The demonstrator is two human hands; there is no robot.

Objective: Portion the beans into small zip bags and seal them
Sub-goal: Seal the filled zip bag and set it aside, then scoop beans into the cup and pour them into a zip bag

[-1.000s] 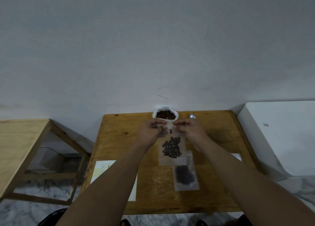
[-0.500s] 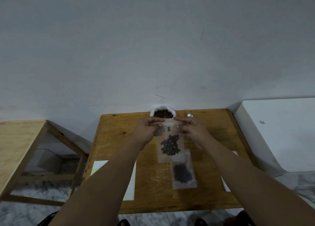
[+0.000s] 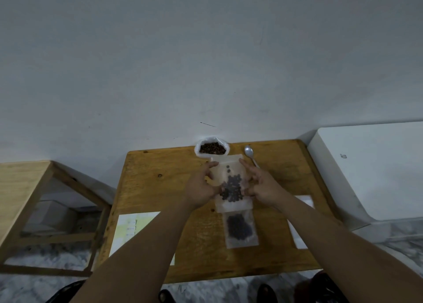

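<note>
Holding the filled zip bag [image 3: 231, 183] upright between both hands, mouth end away from you.

Head view: your left hand [image 3: 201, 190] grips the bag's left edge and your right hand [image 3: 263, 188] its right edge, fingers partly curled, each pinching the clear film at mid-height; neither hand is on the zip strip. The bag's long axis runs away from you, toward the supply bag of beans [image 3: 211, 148] at the far edge of the table [image 3: 160, 188]. The beans sit in the lower half, so the open mouth lies beyond both grips, equally near either hand. Judged next: slide the fingers up to the strip and press across. A filled zip bag [image 3: 240, 229] lies flat just nearer you; a spoon [image 3: 250, 156] rests beside the right hand.
</note>
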